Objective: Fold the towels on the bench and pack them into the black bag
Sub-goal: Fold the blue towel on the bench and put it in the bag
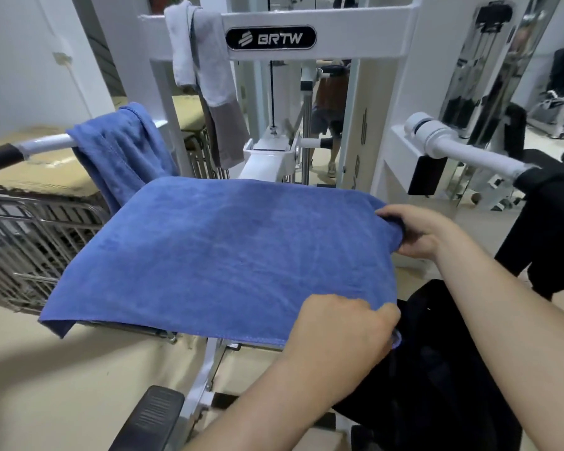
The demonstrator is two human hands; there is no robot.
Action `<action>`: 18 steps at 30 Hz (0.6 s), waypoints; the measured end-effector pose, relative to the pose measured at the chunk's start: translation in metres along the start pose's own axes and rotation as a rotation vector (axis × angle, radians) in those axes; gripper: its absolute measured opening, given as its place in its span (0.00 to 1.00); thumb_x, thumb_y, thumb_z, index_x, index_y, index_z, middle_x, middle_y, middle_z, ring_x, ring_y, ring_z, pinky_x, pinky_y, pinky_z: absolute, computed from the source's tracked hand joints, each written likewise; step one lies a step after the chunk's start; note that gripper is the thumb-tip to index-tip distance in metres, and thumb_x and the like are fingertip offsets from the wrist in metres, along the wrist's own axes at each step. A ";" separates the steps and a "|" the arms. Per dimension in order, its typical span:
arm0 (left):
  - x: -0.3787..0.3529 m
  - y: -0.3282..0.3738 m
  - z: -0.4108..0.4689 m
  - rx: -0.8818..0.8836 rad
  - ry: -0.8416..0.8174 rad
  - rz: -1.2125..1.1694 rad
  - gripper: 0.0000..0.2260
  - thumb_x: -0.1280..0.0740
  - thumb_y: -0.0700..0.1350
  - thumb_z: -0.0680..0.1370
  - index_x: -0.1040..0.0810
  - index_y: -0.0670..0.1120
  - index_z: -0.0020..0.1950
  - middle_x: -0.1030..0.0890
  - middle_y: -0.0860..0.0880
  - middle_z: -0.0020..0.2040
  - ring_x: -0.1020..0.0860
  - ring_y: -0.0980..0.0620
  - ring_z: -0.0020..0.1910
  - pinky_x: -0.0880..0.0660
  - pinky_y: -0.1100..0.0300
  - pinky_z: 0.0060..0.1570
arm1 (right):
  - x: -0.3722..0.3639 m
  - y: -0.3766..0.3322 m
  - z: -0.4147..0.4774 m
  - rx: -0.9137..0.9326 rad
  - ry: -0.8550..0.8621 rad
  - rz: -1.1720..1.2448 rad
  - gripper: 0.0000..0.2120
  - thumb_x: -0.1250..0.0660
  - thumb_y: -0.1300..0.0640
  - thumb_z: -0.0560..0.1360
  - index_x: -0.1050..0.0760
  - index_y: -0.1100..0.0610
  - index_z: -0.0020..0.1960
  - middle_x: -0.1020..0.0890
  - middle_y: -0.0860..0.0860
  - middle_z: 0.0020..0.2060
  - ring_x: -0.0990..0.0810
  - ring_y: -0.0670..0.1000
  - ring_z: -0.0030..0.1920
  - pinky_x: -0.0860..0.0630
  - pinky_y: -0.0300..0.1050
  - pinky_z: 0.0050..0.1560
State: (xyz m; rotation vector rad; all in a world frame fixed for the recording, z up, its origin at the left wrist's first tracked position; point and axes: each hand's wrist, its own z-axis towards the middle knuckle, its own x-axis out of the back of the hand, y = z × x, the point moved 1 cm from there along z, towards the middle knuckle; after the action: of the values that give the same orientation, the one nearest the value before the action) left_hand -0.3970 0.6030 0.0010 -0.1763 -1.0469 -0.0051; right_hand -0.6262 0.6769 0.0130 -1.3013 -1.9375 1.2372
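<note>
A blue towel [222, 252] lies spread flat over the seat of a white gym machine, covering it. My left hand [342, 327] pinches the towel's near right corner. My right hand [414, 229] grips the far right corner, fingers curled round the edge. A second blue towel [121, 154] hangs bunched over the machine's left handle bar. A grey-and-white towel [202, 70] is draped over the top crossbar. The black bag [433, 369] sits on the floor at the lower right, under my forearms.
The white machine frame [355, 30] stands close behind the seat, with its right handle bar [469, 154] jutting toward me. A metal rack [23, 242] is at the left. A footrest [150, 418] lies below. A person stands beyond the frame.
</note>
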 end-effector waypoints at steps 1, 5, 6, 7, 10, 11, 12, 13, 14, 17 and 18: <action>-0.002 0.002 -0.001 -0.006 0.034 0.005 0.17 0.29 0.56 0.68 0.34 0.51 0.30 0.37 0.50 0.22 0.37 0.50 0.19 0.49 0.63 0.26 | 0.002 0.003 -0.001 0.008 -0.057 -0.029 0.04 0.36 0.61 0.77 0.22 0.57 0.50 0.16 0.51 0.36 0.17 0.48 0.32 0.22 0.39 0.28; -0.004 0.013 -0.005 -0.074 0.198 -0.151 0.13 0.38 0.52 0.76 0.29 0.50 0.32 0.30 0.51 0.28 0.31 0.50 0.27 0.43 0.59 0.28 | 0.010 0.009 0.011 0.179 -0.011 -0.001 0.14 0.33 0.63 0.76 0.25 0.58 0.61 0.17 0.56 0.49 0.17 0.51 0.42 0.20 0.43 0.37; -0.001 0.014 -0.005 -0.071 0.210 -0.181 0.13 0.39 0.52 0.77 0.28 0.50 0.33 0.30 0.51 0.29 0.30 0.50 0.27 0.43 0.59 0.28 | 0.012 0.011 0.017 0.237 0.078 0.073 0.15 0.32 0.63 0.75 0.27 0.58 0.62 0.18 0.57 0.50 0.18 0.53 0.44 0.20 0.47 0.40; 0.002 0.015 -0.005 -0.053 0.207 -0.204 0.13 0.40 0.52 0.78 0.28 0.49 0.36 0.29 0.51 0.29 0.30 0.51 0.27 0.43 0.59 0.27 | 0.011 0.013 0.018 0.275 0.172 0.135 0.14 0.32 0.63 0.76 0.28 0.58 0.60 0.19 0.57 0.49 0.19 0.54 0.44 0.21 0.48 0.41; 0.010 0.016 -0.004 0.025 0.144 -0.272 0.10 0.41 0.54 0.79 0.29 0.49 0.43 0.26 0.52 0.27 0.29 0.51 0.24 0.42 0.59 0.21 | 0.008 0.028 0.025 0.278 0.237 0.239 0.06 0.35 0.61 0.78 0.28 0.58 0.53 0.21 0.57 0.44 0.20 0.55 0.42 0.23 0.47 0.38; 0.010 0.016 -0.004 0.054 0.121 -0.254 0.09 0.39 0.55 0.78 0.29 0.50 0.45 0.27 0.52 0.25 0.30 0.51 0.21 0.43 0.61 0.20 | 0.006 0.036 0.024 0.221 0.178 0.276 0.02 0.36 0.60 0.78 0.28 0.59 0.49 0.21 0.58 0.44 0.20 0.54 0.39 0.24 0.47 0.38; 0.009 0.016 -0.005 0.077 0.091 -0.202 0.09 0.36 0.56 0.75 0.28 0.51 0.47 0.28 0.51 0.23 0.31 0.51 0.19 0.44 0.63 0.20 | 0.002 0.044 0.024 0.138 0.104 0.347 0.06 0.37 0.56 0.79 0.27 0.58 0.46 0.21 0.59 0.44 0.19 0.53 0.37 0.24 0.47 0.39; 0.006 0.019 -0.005 0.077 0.048 -0.135 0.11 0.32 0.56 0.71 0.27 0.52 0.47 0.29 0.51 0.23 0.31 0.51 0.19 0.45 0.64 0.22 | -0.001 0.051 0.018 0.052 0.040 0.416 0.09 0.37 0.52 0.79 0.27 0.57 0.45 0.20 0.57 0.43 0.19 0.52 0.37 0.24 0.46 0.39; 0.003 0.022 -0.007 0.057 0.011 -0.077 0.11 0.29 0.54 0.66 0.25 0.52 0.45 0.29 0.52 0.24 0.30 0.51 0.20 0.45 0.63 0.24 | -0.003 0.056 0.014 0.001 -0.011 0.460 0.11 0.37 0.49 0.79 0.27 0.57 0.46 0.19 0.56 0.43 0.19 0.51 0.38 0.22 0.44 0.39; -0.008 0.028 -0.009 -0.004 0.007 0.040 0.04 0.31 0.44 0.65 0.25 0.51 0.34 0.28 0.52 0.30 0.30 0.50 0.28 0.40 0.59 0.31 | -0.005 0.064 0.008 -0.013 -0.135 0.374 0.09 0.36 0.52 0.78 0.23 0.57 0.51 0.16 0.53 0.42 0.16 0.50 0.39 0.19 0.41 0.38; -0.010 0.028 -0.008 -0.017 0.035 0.030 0.05 0.32 0.44 0.67 0.27 0.50 0.33 0.28 0.51 0.31 0.30 0.50 0.29 0.40 0.58 0.31 | -0.004 0.062 0.006 0.009 -0.147 0.346 0.07 0.36 0.55 0.78 0.22 0.57 0.49 0.16 0.53 0.41 0.16 0.50 0.40 0.20 0.42 0.40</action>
State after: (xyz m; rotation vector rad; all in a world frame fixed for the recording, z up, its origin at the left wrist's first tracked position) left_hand -0.3924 0.6288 -0.0154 -0.2065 -1.0098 0.0099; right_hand -0.6008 0.6788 -0.0441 -1.6318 -1.8513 1.5428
